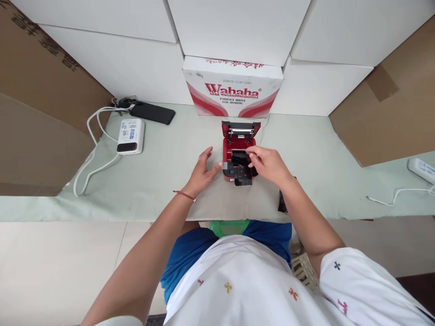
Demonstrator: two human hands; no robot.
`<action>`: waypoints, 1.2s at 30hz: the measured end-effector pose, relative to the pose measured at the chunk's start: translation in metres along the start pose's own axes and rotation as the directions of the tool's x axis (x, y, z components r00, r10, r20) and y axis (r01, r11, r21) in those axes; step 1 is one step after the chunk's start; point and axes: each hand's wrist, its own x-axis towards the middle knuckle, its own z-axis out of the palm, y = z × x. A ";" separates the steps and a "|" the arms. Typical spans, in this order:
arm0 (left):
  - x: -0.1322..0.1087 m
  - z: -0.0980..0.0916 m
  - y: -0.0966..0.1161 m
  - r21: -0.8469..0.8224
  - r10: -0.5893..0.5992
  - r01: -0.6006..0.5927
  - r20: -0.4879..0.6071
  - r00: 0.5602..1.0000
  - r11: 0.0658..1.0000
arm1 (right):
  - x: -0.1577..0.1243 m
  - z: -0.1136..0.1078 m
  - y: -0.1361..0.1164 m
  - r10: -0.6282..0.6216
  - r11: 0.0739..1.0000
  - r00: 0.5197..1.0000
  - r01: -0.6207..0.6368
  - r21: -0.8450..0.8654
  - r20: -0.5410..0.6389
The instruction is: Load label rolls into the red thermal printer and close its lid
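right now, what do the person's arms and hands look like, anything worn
Both the left hand and right hand are bare, no gloves. A thin red string bracelet circles the left wrist. The right arm's short white sleeve carries small coloured crosses.

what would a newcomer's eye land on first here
A small red machine, lid open, sits mid-table, the right hand at its black inside and the left hand open beside its left side. Behind it stands a white box with red Wahaha lettering; a white gadget lies far left.
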 end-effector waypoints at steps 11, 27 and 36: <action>-0.032 0.026 -0.020 0.352 0.052 -0.025 -0.069 0.996 0.935 | 0.092 0.019 -0.039 0.203 0.915 0.955 -0.106 -0.390 0.215; -0.032 0.029 -0.022 0.468 0.097 -0.045 -0.086 0.992 0.883 | 0.057 -0.005 -0.042 0.166 0.904 0.978 -0.100 -0.417 0.126; -0.032 0.029 -0.024 0.483 0.101 -0.044 -0.095 0.990 0.875 | 0.088 0.017 -0.044 0.242 0.913 0.957 -0.168 -0.371 0.161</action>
